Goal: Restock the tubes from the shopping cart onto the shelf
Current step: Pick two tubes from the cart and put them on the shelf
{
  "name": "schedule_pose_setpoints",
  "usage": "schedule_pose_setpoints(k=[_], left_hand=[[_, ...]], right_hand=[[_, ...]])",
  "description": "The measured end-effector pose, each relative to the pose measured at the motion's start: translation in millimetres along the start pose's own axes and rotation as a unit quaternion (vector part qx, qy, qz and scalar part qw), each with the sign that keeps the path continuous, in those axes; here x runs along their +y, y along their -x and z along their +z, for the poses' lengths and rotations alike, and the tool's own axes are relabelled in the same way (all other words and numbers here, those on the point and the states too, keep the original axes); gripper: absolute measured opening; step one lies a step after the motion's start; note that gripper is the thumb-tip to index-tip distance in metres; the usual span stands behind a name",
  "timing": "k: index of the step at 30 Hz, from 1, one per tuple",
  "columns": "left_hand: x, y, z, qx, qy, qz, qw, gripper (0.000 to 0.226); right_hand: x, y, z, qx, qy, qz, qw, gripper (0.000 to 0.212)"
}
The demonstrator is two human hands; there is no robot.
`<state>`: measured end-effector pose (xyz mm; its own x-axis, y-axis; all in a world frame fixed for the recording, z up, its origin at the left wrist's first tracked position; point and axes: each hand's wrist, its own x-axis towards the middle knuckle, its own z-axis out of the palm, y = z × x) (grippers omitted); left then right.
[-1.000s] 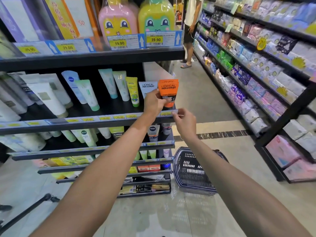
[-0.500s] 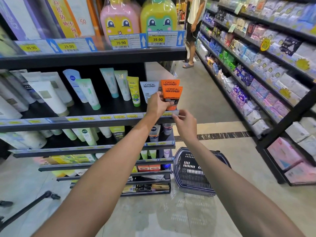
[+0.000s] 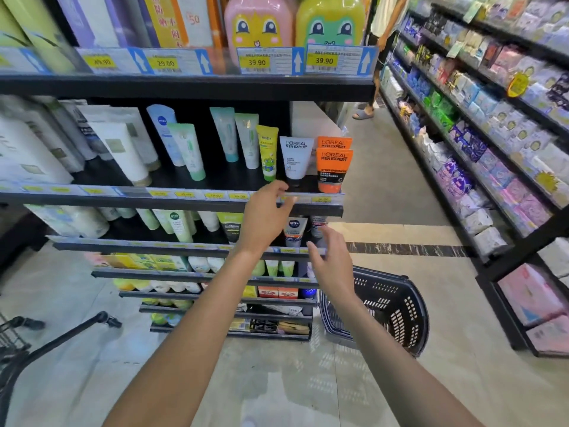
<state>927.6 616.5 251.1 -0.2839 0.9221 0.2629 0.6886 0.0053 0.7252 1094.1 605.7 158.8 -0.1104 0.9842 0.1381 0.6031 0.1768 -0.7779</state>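
Two orange L'Oreal tubes stand cap-down at the right end of the shelf (image 3: 172, 201); the front orange tube (image 3: 333, 171) partly hides the rear orange tube (image 3: 334, 142). A white L'Oreal tube (image 3: 295, 160) stands just left of them. My left hand (image 3: 265, 217) hovers below the shelf's front rail, fingers apart, holding nothing. My right hand (image 3: 332, 264) is lower and to the right, open and empty, in front of the shelf beneath. A dark plastic basket (image 3: 388, 306) sits on the floor right of the shelving; its contents are not visible.
More tubes fill the shelf to the left and the shelves below. A cart handle (image 3: 61, 337) reaches in at lower left. A person (image 3: 381, 41) stands far down the aisle. Packed shelves (image 3: 492, 134) line the right side.
My left hand has let go of the front orange tube, which now stands on the shelf, and has dropped below the rail. My right hand has also lowered away from the shelf edge.
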Motion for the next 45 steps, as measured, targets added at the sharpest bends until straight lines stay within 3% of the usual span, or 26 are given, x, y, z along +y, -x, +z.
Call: schedule_pose_setpoints(k=[6, 14, 17, 23, 30, 35, 45], left_hand=[[-88, 88, -73, 0.005, -0.12, -0.106, 0.987, 0.047], [-198, 182, -199, 0.086, -0.168, -0.235, 0.953, 0.043], [-238, 225, -246, 0.133, -0.166, -0.283, 0.935, 0.038], [-308, 325, -313, 0.166, -0.196, -0.377, 0.89, 0.044], [-367, 409, -359, 0.204, -0.184, -0.502, 0.82, 0.047], [-416, 422, -395, 0.217, -0.17, -0.568, 0.776, 0.049], [-524, 367, -524, 0.234, -0.198, -0.595, 0.743, 0.044]], right_hand=[[-29, 37, 56, -0.203, 0.151, -0.15, 0.956, 0.045], [-121, 92, 171, -0.358, 0.18, -0.253, 0.88, 0.043], [-154, 120, 230, -0.395, 0.183, -0.293, 0.851, 0.034], [-235, 181, 337, -0.456, 0.154, -0.344, 0.806, 0.043], [-335, 230, 447, -0.529, 0.15, -0.429, 0.717, 0.046], [-396, 244, 528, -0.552, 0.117, -0.459, 0.686, 0.044], [-476, 234, 676, -0.61, 0.125, -0.456, 0.636, 0.044]])
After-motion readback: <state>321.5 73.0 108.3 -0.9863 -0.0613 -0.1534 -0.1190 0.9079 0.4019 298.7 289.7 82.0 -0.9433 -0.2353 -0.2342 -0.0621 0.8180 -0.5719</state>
